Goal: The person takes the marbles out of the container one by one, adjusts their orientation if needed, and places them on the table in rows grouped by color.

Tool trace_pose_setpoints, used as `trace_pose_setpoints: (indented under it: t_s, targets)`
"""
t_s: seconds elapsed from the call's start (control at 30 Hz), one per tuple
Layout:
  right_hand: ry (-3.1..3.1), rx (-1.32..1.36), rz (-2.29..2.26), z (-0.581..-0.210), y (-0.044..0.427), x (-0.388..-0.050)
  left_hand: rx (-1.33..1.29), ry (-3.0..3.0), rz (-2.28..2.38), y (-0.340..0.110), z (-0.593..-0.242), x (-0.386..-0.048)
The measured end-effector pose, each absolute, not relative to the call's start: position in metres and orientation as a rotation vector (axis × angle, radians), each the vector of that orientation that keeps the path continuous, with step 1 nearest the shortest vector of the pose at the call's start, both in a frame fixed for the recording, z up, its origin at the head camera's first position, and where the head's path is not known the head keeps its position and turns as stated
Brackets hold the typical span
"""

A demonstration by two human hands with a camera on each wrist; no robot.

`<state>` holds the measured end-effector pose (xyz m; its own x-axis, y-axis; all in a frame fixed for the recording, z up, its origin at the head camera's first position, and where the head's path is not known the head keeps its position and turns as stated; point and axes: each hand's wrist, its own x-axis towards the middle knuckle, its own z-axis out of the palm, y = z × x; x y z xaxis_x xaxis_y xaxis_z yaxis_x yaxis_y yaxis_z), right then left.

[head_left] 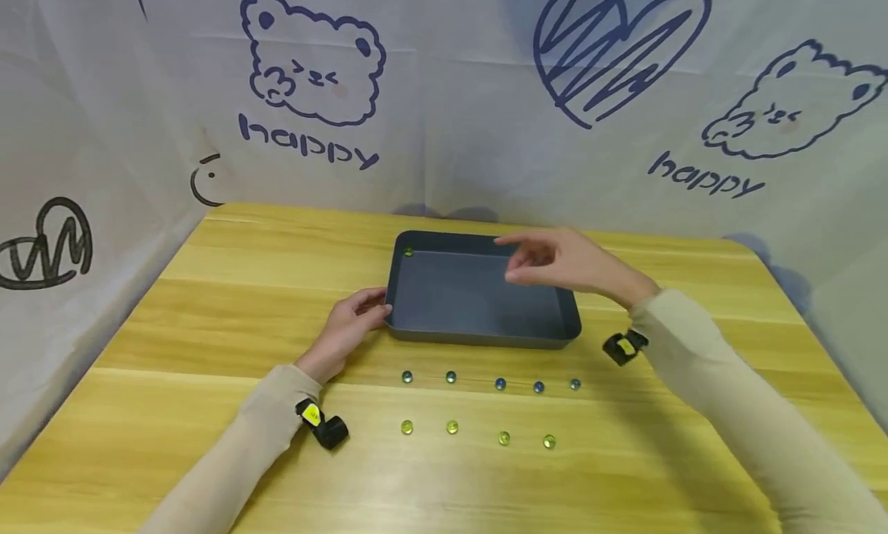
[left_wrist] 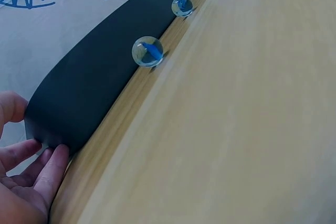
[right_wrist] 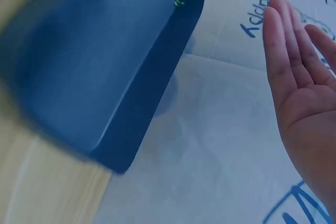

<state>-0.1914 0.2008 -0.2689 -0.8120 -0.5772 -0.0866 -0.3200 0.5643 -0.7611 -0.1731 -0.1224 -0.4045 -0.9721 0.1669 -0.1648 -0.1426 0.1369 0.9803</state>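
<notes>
A dark grey rectangular tray (head_left: 479, 340) lies on the table, with one yellow-green marble (head_left: 408, 252) in its far left corner. At the tray's near left corner, my left hand (head_left: 344, 330) holds the edge, its thumb at the rim and fingers against the side. My right hand (head_left: 562, 258) is above the tray's right part, fingers extended and holding nothing. A row of several blue-swirled marbles (head_left: 500, 384) lies just in front of the tray. Nearer me is a row of several yellow-green marbles (head_left: 452, 427).
The wooden table (head_left: 208, 318) reaches back to a white cloth (head_left: 458, 133) with drawings on it. Another cloth surface (head_left: 104, 133) stands along the left side. Each wrist carries a small black camera (head_left: 331, 432).
</notes>
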Motion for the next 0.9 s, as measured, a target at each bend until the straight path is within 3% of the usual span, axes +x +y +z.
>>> trace_pose_setpoints:
  t_s: [0.37,0.9]
  targets:
    - [2.364,-0.616,-1.234,-0.301,0.143,-0.256,0.022,2.176,1.935,-0.124,-0.408,-0.172]
    - [2.345,-0.433,-1.217,-0.34,0.091,-0.296,0.048,2.193,1.941,-0.123,-0.408,-0.177]
